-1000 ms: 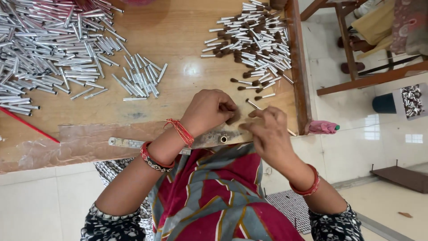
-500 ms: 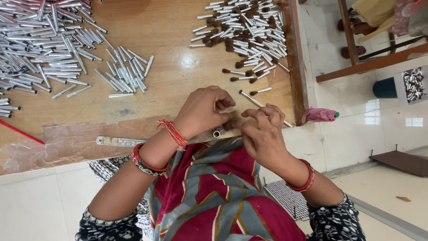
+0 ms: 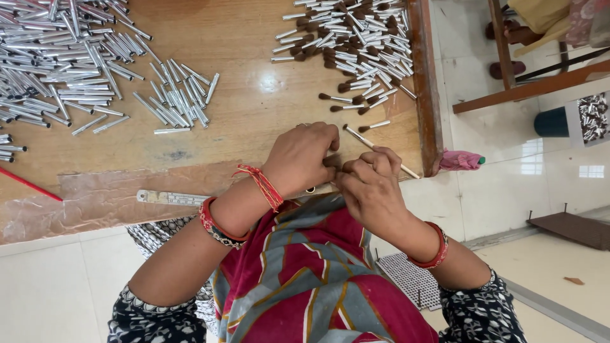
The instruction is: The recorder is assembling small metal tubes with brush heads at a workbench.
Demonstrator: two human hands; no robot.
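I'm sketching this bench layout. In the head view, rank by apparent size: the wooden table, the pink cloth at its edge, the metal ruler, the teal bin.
1. wooden table
2. metal ruler
3. teal bin and pink cloth: look alike; the bin lies farther away, so unranked.

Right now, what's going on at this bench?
A person works with both hands at the near edge of a wooden table. The left hand and right hand meet over a small brush, a thin stick with a dark tuft, pinched between the fingers. A pile of finished brushes lies at the far right, loose silver tubes spread at the far left, and a metal ruler rests near the edge.
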